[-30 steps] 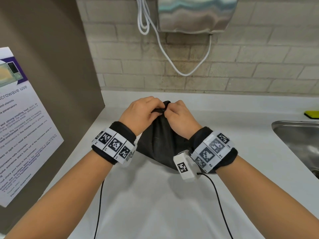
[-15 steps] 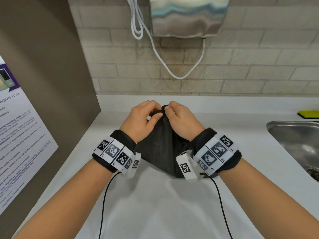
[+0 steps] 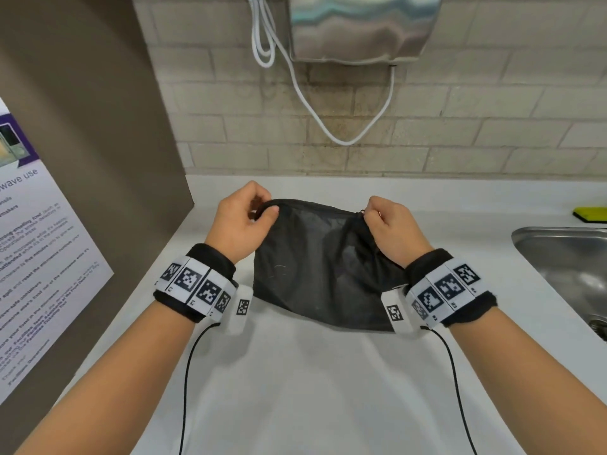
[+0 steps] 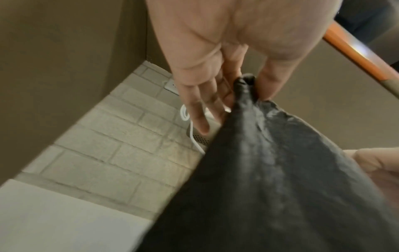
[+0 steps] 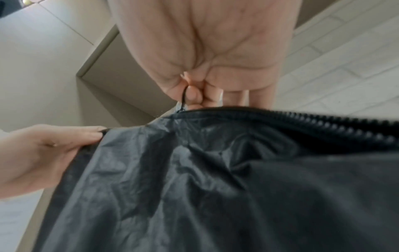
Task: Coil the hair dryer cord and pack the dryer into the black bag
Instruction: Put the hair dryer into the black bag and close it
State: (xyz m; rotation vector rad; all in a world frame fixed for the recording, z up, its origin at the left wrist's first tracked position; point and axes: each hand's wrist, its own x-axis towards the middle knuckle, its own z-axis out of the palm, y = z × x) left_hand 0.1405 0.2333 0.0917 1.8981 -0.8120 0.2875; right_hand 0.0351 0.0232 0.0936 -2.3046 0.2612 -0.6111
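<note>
- Black, thin and crinkled, the bag [image 3: 323,267] hangs stretched between the two hands above the white counter [image 3: 295,389], its lower edge near or resting on the surface
- Its zipper [image 5: 302,122] runs along the top edge; the right wrist view shows the toothed line under the right hand's fingers
- The left hand [image 3: 241,224] pinches the bag's left top corner, thumb on one side and curled fingers on the other; in the left wrist view the fabric bunches to a point between the thumb and forefinger while the remaining fingers [image 4: 194,109] lie straighter beside it
- The right hand [image 3: 392,229] holds the right top end, fingers curled tight; the right wrist view shows thumb and forefinger nipping a thin dark zipper pull [image 5: 183,98] right at the bag's edge
- Both wrists wear black bands with printed square markers, and a thin black cable [image 3: 187,382] trails from each towards the near edge
- A steel sink [image 3: 565,264] sits to the right, with a yellow-green object [image 3: 589,214] behind it
- A printed notice [image 3: 36,267] is fixed to the brown panel on the left
- On the brick wall behind, a metal wall unit [image 3: 361,27] hangs with a white cord [image 3: 315,113] looping below it
</note>
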